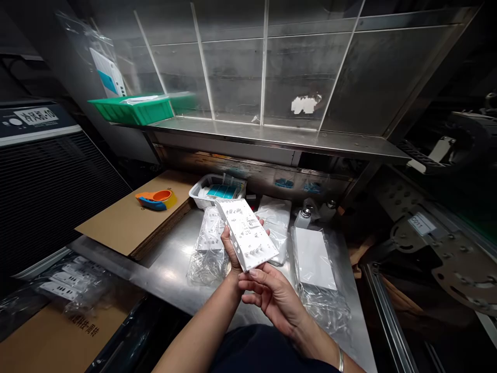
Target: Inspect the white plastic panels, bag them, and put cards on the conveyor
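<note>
A white moulded plastic panel, with raised ribs, posts and small holes on the face toward me, is tilted above the metal table. My left hand grips it from beneath, thumb on the left edge and fingertips showing past the right edge. At its lower end, my right hand has thumb and fingers curled against the near edge. Below the panel to the left lies a bagged white panel. Clear bags with white flat parts lie to the right, and another wrapped stack sits behind.
A cardboard stack holds an orange and blue tape dispenser. Behind my hands stand a white basket and pump bottles. A green tray rests on the metal shelf. Machinery borders the right.
</note>
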A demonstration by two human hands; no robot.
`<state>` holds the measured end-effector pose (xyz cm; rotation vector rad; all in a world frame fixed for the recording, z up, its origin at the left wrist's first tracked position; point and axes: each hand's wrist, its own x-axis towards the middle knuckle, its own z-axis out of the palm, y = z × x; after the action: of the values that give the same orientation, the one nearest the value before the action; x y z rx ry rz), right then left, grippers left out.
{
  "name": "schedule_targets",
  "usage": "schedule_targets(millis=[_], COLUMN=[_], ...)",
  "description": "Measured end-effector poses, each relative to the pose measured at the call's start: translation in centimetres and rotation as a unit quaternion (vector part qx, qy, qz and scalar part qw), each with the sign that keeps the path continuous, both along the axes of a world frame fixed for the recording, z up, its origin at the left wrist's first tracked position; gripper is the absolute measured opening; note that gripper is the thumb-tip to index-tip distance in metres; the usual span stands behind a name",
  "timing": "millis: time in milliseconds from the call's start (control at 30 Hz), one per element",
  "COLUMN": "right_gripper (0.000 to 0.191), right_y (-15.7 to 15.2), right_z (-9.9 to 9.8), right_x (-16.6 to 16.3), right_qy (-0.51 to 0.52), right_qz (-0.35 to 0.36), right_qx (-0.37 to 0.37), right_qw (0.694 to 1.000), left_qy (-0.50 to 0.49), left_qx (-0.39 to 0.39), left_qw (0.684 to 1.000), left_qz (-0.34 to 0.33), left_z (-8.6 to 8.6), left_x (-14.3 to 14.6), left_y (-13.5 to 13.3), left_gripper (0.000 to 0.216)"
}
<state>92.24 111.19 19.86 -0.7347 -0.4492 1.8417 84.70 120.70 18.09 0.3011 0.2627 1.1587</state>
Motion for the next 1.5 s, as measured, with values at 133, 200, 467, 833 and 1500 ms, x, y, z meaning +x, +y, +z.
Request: schedule_targets(millis=[133, 200, 467, 833, 1500], right_gripper=[0.031, 0.03, 0.032, 0.018, 0.038], right_y=[0.7, 0.9, 0.7, 7.6, 16.9], right_z=[-0.3, -0.4, -0.2, -7.9, -12.8], right_x=[-0.9, -1.2, -1.6, 4.5, 10.9], right_qy=[-0.008, -0.016, -0.036, -0.719, -0.644], right_qz=[-0.026, -0.035, -0.035, 0.048, -0.224], right_qx=[-0.021, -0.023, -0.028, 0.175, 0.132], right_qw=[0.999, 0.999, 0.998, 0.671, 0.719], left_qy=[-0.007, -0.015, -0.006, 0.052, 0.35], left_qx=[-0.009, -0.011, -0.032, -0.05, -0.073], left_qw=[0.999, 0.999, 0.998, 0.996, 0.915], left_qz=[0.034, 0.048, 0.056, 0.046, -0.186], left_z=[-0.3, -0.2, 0.7, -0.7, -8.6], left_x=[-0.2, -0.3, -0.3, -6.9, 0.3], left_y=[0.0, 0.0, -0.3, 0.9, 0.9], left_gripper=[0.059, 0.057, 0.058, 0.054, 0.029])
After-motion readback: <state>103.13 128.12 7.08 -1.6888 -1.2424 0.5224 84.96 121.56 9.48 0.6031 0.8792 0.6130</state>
